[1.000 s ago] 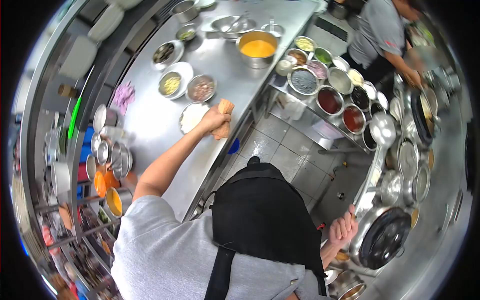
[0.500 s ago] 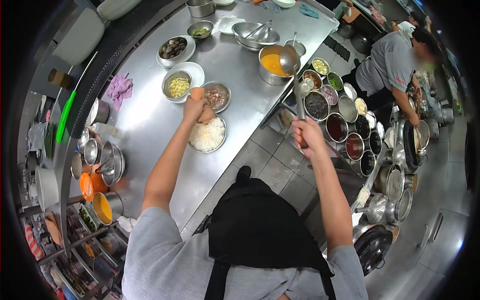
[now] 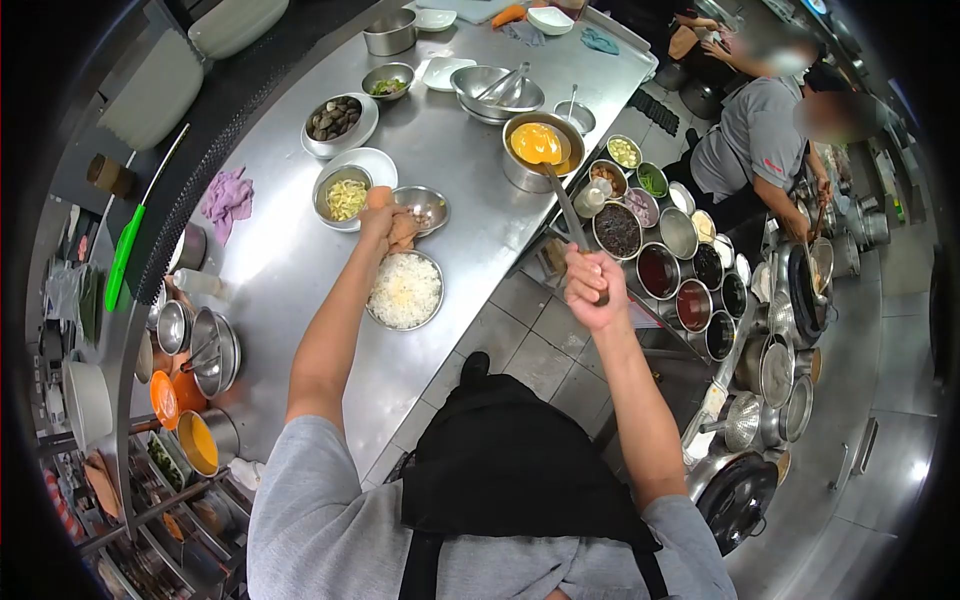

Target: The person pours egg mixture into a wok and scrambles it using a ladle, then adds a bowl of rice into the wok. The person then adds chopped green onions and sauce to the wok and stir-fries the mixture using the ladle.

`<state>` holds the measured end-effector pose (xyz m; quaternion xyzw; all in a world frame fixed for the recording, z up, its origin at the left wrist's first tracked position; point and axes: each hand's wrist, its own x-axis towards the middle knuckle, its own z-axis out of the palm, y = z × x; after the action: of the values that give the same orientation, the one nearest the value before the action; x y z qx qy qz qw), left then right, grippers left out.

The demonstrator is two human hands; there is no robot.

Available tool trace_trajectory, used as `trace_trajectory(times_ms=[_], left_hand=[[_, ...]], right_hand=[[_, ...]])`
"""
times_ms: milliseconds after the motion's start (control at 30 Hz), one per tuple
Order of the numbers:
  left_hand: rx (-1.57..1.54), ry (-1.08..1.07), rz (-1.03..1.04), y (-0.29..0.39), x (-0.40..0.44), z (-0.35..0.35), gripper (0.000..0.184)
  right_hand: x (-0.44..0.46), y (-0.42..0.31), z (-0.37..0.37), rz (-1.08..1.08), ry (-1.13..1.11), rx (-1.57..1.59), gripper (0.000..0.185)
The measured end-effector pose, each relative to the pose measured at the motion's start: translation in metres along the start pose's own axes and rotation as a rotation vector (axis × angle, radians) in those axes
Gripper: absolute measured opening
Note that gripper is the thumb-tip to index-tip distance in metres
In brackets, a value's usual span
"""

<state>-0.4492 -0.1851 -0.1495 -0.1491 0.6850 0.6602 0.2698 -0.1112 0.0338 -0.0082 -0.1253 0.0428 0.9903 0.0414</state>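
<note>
My left hand (image 3: 378, 228) is closed on an orange-brown cloth (image 3: 402, 232), between a bowl of chopped pink food (image 3: 421, 209) and a bowl of white rice (image 3: 405, 291). In my right hand (image 3: 597, 287) is the handle of a ladle (image 3: 563, 203). The ladle's bowl, full of yellow-orange liquid, is over or in the metal pot (image 3: 530, 172) at the table's edge; its exact depth cannot be told. A bowl of yellow shredded food (image 3: 345, 198) stands on a white plate beyond my left hand.
Seasoning pots, one with red sauce (image 3: 694, 304), line the right-hand cart. A co-worker (image 3: 745, 140) stands at the stoves, with another person behind. A bowl of dark shells (image 3: 335, 118), a purple cloth (image 3: 228, 198) and stacked bowls (image 3: 214, 352) are on the table. A black wok (image 3: 737, 500) lies at lower right.
My right hand, low at the right a second ago, has come over to the pot with the ladle. The ladle's bowl has turned and now shows yellow liquid. My left hand has shifted left with the cloth.
</note>
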Motion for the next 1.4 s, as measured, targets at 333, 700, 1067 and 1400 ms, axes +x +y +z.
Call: trace_trajectory(times_ms=[333, 700, 1067, 1400], left_hand=[[-0.25, -0.143, 0.174, 0.012, 0.018, 0.033, 0.049], [-0.202, -0.041, 0.411, 0.029, -0.036, 0.088, 0.037], [-0.22, 0.088, 0.559, 0.022, -0.019, 0.094, 0.034], [-0.367, -0.195, 0.565, 0.033, -0.065, 0.208, 0.043]], right_hand=[[-0.034, 0.008, 0.004, -0.048, -0.035, -0.107, 0.017], [-0.045, 0.007, 0.012, -0.079, -0.03, -0.231, 0.015], [-0.048, 0.005, 0.034, -0.037, -0.197, 0.024, 0.017], [-0.121, 0.026, 0.068, 0.003, -0.372, 0.132, 0.027]])
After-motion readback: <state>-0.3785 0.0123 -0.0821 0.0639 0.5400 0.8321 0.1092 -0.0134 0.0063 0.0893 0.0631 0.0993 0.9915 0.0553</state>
